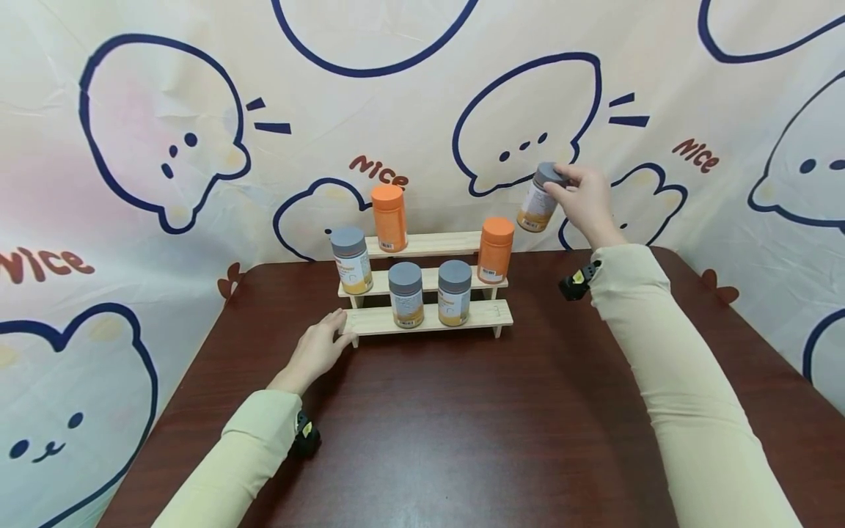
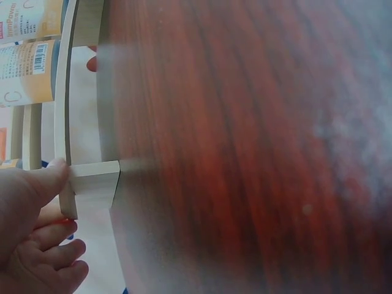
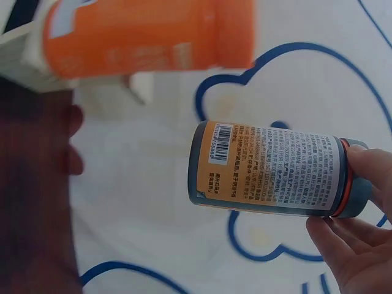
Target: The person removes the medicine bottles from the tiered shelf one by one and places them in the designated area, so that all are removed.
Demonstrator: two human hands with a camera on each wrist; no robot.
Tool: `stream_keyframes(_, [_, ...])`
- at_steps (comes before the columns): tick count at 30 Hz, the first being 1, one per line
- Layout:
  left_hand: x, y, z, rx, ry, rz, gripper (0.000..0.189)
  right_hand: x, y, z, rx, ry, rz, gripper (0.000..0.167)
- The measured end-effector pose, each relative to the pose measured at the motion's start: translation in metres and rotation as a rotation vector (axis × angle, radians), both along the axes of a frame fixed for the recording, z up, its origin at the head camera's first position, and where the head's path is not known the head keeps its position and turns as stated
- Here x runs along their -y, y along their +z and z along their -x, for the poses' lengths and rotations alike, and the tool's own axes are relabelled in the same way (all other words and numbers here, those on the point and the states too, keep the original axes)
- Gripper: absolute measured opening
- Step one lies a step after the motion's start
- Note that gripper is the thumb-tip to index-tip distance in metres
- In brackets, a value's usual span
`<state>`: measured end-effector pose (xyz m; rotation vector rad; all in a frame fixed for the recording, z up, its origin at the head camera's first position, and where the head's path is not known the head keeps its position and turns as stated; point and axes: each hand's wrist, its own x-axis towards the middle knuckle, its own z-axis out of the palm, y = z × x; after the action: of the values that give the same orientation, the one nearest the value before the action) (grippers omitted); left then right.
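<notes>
My right hand (image 1: 587,202) holds a grey-capped supplement bottle (image 1: 538,205) by its cap, tilted in the air right of the rack. In the right wrist view, thumb and fingers pinch the cap of this bottle (image 3: 266,168). My left hand (image 1: 317,348) grips the left end of the lowest step of a wooden three-step rack (image 1: 370,320). The left wrist view has the thumb on the board (image 2: 64,110) and curled fingers beneath. Two grey-capped bottles, left (image 1: 405,297) and right (image 1: 454,295), stand on the lowest step.
On the middle step stand a grey-capped bottle (image 1: 353,264) at left and an orange bottle (image 1: 495,253) at right. Another orange bottle (image 1: 389,220) is on the top step's left. The dark wooden table (image 1: 462,425) ends at a printed cloth backdrop (image 1: 409,110).
</notes>
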<state>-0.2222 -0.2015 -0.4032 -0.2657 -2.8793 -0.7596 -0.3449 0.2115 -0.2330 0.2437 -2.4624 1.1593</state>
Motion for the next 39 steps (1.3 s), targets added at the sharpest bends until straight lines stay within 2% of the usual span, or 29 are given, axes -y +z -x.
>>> stream_keyframes(8, [0.0, 0.001, -0.001, 0.005, 0.0, -0.012, 0.031, -0.021, -0.04, -0.004, 0.013, -0.003, -0.039, 0.046])
stream_keyframes(12, [0.0, 0.001, -0.001, -0.001, -0.007, -0.011, 0.035, -0.028, -0.061, -0.006, 0.006, 0.0, -0.059, 0.045])
stream_keyframes(16, [0.0, 0.001, -0.001, 0.005, -0.005, 0.0, 0.049, -0.031, -0.081, -0.009, 0.001, 0.02, -0.06, 0.044])
stream_keyframes(22, [0.0, 0.002, -0.002, 0.011, 0.0, 0.0, 0.048, -0.032, -0.107, -0.012, 0.004, 0.044, -0.074, 0.042])
stream_keyframes(27, [0.001, 0.002, -0.001, 0.007, 0.0, -0.003, 0.036, -0.033, -0.121, -0.014, 0.027, 0.066, -0.087, 0.043])
stream_keyframes(30, [0.0, 0.003, -0.001, 0.016, -0.002, -0.002, 0.038, -0.034, -0.128, -0.016, 0.051, 0.082, -0.091, 0.044])
stream_keyframes(32, [0.0, 0.003, -0.002, 0.024, -0.003, -0.006, 0.046, -0.035, -0.131, -0.017, 0.06, 0.086, -0.097, 0.044])
stream_keyframes(39, [-0.001, 0.003, -0.001, 0.029, 0.0, 0.006, 0.049, -0.035, -0.137, -0.019, 0.053, 0.087, -0.112, 0.044])
